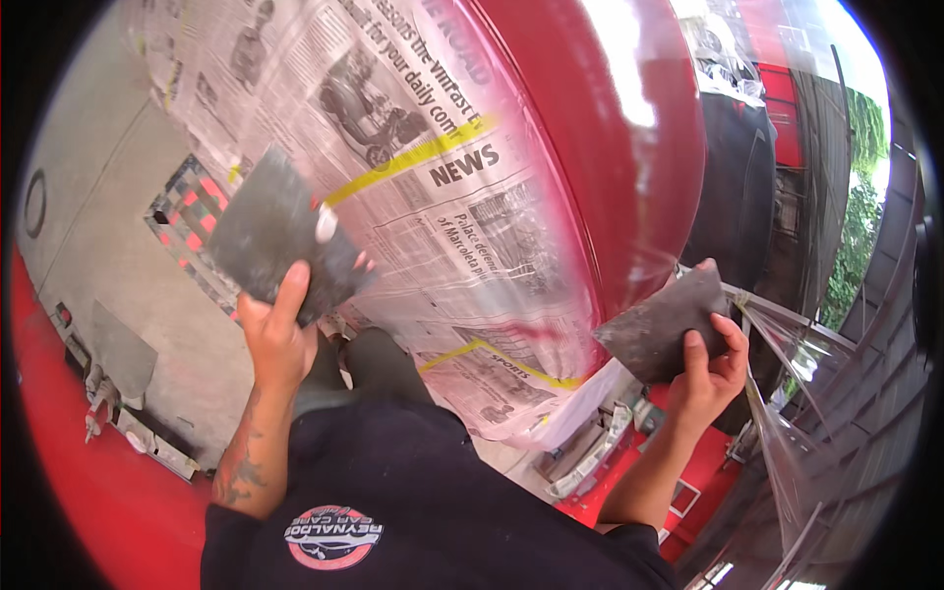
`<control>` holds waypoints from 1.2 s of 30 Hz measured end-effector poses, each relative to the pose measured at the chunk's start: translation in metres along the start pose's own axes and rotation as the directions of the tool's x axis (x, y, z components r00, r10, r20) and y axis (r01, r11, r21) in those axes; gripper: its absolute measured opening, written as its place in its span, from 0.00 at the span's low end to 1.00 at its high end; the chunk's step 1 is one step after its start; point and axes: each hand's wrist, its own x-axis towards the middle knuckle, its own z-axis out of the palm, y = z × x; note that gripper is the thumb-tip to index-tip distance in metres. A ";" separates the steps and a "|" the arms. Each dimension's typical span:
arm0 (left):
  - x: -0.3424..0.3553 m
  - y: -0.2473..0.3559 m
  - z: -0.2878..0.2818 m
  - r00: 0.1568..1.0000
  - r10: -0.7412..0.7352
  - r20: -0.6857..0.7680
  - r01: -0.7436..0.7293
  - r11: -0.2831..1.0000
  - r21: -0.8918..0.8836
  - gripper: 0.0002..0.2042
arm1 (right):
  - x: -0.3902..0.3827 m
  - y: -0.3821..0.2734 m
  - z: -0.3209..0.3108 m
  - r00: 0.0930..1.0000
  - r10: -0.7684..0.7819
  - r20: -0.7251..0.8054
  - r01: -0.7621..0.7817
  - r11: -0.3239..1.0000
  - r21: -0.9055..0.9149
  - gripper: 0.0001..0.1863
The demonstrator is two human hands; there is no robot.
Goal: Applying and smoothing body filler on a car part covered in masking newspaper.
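Observation:
My left hand (280, 329) grips a dark grey, roughly rectangular flat sheet (270, 226), thumb on its near face and fingertips showing at its far edge. A small pale spot beside those fingers is too bright to make out. At the right, my right hand (706, 369) pinches a second dark grey flat sheet (654, 324), held tilted in front of the red car panel's lower end. Between the hands stretches newspaper masking (423, 236), fastened with yellow tape (408, 160). Its edge borders the glossy red car panel (590, 128), with pinkish-red overspray along it.
A patterned red, grey and black mat (187, 221) lies on the concrete floor (88, 197) at the left. A spray gun (98, 398) and a grey board (123, 349) are at the lower left. Clear plastic sheeting (787, 423) hangs at the right, near a dark car part (733, 177).

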 end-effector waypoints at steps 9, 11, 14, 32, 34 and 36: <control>0.050 -0.083 -0.202 0.973 -0.177 -0.149 0.208 0.952 0.223 0.19 | 0.010 0.089 0.086 0.977 -0.079 -0.197 0.098 0.991 0.092 0.17; 0.046 -0.097 -0.231 0.929 -0.268 -0.254 0.336 0.900 0.278 0.18 | 0.007 0.104 0.087 0.968 -0.101 -0.231 0.117 0.991 0.057 0.17; 0.043 -0.114 -0.265 0.882 -0.375 -0.286 0.459 0.819 0.344 0.17 | 0.004 0.115 0.087 0.947 -0.073 -0.313 0.103 0.991 0.081 0.17; 0.044 -0.160 -0.299 0.876 -0.371 -0.309 0.456 0.846 0.277 0.18 | 0.018 0.154 0.096 0.920 -0.136 -0.368 0.189 0.975 0.112 0.32; 0.042 -0.161 -0.296 0.877 -0.364 -0.314 0.447 0.858 0.252 0.18 | 0.024 0.147 0.107 0.959 -0.193 -0.207 0.237 0.948 0.211 0.41; 0.040 -0.161 -0.296 0.876 -0.361 -0.319 0.440 0.869 0.226 0.18 | 0.031 0.144 0.117 0.964 -0.238 -0.120 0.261 0.933 0.248 0.43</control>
